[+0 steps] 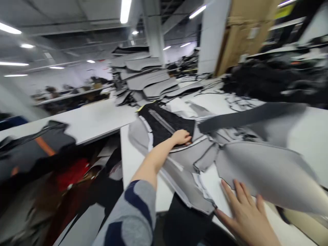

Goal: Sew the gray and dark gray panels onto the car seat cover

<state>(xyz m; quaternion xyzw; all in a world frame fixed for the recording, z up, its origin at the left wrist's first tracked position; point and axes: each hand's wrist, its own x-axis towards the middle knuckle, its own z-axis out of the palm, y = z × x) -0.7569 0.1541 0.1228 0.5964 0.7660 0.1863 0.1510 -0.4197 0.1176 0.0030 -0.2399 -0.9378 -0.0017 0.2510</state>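
Observation:
A sewn fabric piece lies over the white table in front of me, with a black panel (159,126) and grey padded panels (188,155) trimmed with white strips. My left hand (181,137) reaches far forward, its fingers curled on the lower edge of the black panel; the fingertips are partly hidden. Near the table's front edge, my right hand (243,213) is open, fingers spread. Its fingertips are at the border of a large grey fabric panel (261,171) that bulges up on the right. A dark grey strip (243,118) crosses behind it.
Stacked grey cut panels (151,78) stand at the back. A dark fabric heap (274,78) and a tall cardboard piece (243,30) are at the back right. Left of the table gap (107,143) lies dark fabric with an orange stripe (44,145).

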